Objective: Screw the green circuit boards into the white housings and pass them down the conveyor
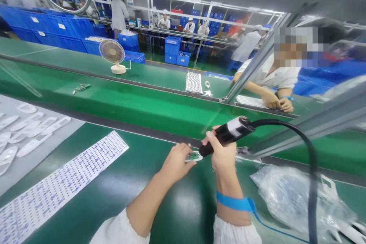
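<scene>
Sleeves (236,231) cropped; prob. PCB (195,156) part-hidden

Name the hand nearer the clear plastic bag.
Right. The right hand holds the black tool left of the bag; the left hand is farther left, at the circuit board.

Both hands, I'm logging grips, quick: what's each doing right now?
Left hand: holding the small green circuit board.
Right hand: closed around the black corded tool.
</scene>
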The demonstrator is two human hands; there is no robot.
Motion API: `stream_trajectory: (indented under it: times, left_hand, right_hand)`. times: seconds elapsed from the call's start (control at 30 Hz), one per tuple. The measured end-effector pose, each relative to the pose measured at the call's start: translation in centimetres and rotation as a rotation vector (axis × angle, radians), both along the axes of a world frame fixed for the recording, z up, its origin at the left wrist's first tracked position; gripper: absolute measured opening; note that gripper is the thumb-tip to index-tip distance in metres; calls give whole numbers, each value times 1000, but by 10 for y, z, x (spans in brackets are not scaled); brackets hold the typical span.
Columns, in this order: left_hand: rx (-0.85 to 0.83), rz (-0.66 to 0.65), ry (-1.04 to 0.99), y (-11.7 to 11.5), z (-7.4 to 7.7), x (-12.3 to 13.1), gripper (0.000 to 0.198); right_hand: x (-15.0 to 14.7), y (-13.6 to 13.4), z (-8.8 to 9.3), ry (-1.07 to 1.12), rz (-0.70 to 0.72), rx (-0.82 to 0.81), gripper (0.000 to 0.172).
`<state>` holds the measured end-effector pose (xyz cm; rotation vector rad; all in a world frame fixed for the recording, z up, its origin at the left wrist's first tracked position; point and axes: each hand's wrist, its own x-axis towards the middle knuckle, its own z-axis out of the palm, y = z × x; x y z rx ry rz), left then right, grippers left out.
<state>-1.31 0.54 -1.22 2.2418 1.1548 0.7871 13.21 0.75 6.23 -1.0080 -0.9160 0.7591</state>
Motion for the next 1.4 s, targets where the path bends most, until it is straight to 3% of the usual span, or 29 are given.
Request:
stream_trajectory:
  times: [0.1, 0.2, 0.27, 0.47, 0.53, 0.6, 0.67, 0.73, 0.87, 0.93, 1.03, 1.1, 1.2, 1.27, 1.4]
  left_hand:
    - [18, -12, -26, 0, -5, -1, 26]
    - [46, 5, -14, 20, -4, 0, 24]
    - [55, 42, 29, 52, 3, 3, 23]
    - [56, 230, 128, 183, 28, 11, 14]
    - [43, 298, 141, 210, 31, 9, 13]
    - [39, 338, 132, 220, 32, 7, 15]
    - [56, 352, 99, 212, 33, 7, 23]
    - [87, 339, 50, 184, 32, 8, 29]
    - [94, 202, -26, 82, 20, 5, 17]
    - [44, 54, -88, 29, 12, 0, 15]
    - [-57, -39, -81, -21, 5, -4, 27]
    - [-89, -40, -39, -31, 6, -4, 33]
    - [-114, -22, -16, -26, 8, -1, 21]
    - [-115, -5, -14, -22, 7, 1, 8]
    - [-106, 36, -3, -23, 0, 3, 10]
  right_hand:
    - [12, -2, 4, 111, -71, 103, 30]
    - [31, -5, 8, 162, -192, 124, 30]
    - [41, -6, 7, 177, -221, 89, 30]
    - [49, -8, 6, 97, -252, -17, 27]
    - [47, -9, 7, 72, -238, -42, 26]
    - [46, -10, 8, 73, -221, -69, 27]
    - [47, -11, 8, 86, -211, -86, 29]
    - [49, -12, 9, 96, -206, -83, 29]
    - [49, -12, 6, 166, -120, -25, 27]
    - [46, -12, 4, 251, -15, 6, 27]
    - [38, -10, 1, 349, 157, 37, 24]
    - [32, -10, 0, 374, 233, 60, 21]
    - [24, -10, 2, 388, 296, 87, 18]
    - [22, -11, 3, 400, 311, 75, 16]
    - [20, -14, 3, 414, 309, 24, 16]
